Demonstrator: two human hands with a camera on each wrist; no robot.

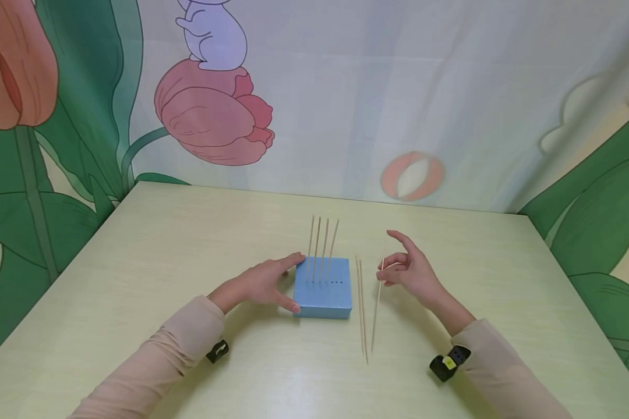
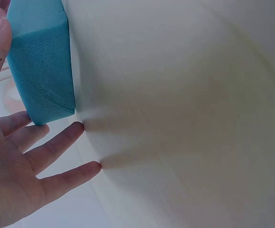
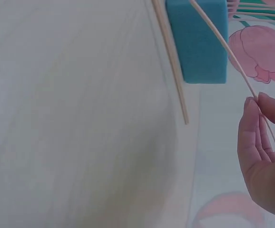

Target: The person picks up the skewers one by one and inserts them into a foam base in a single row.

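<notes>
A blue foam block (image 1: 322, 298) lies on the table with a row of holes in its top. Several thin wooden sticks (image 1: 318, 244) stand upright in the holes; the one on the right leans a little. My left hand (image 1: 264, 282) holds the block at its left side, thumb at the front corner and fingers at the back corner. In the left wrist view the two outer fingers (image 2: 73, 175) spread out against the tabletop. Right of the block, my right hand (image 1: 411, 273) pinches another wooden stick (image 1: 375, 314) with thumb and fingertips, index finger raised.
Two loose sticks (image 1: 362, 314) lie side by side on the table (image 1: 199, 233), between the block and my right hand. Several bare holes (image 1: 336, 282) show right of the standing sticks. Behind the table hangs a printed curtain (image 1: 335, 105).
</notes>
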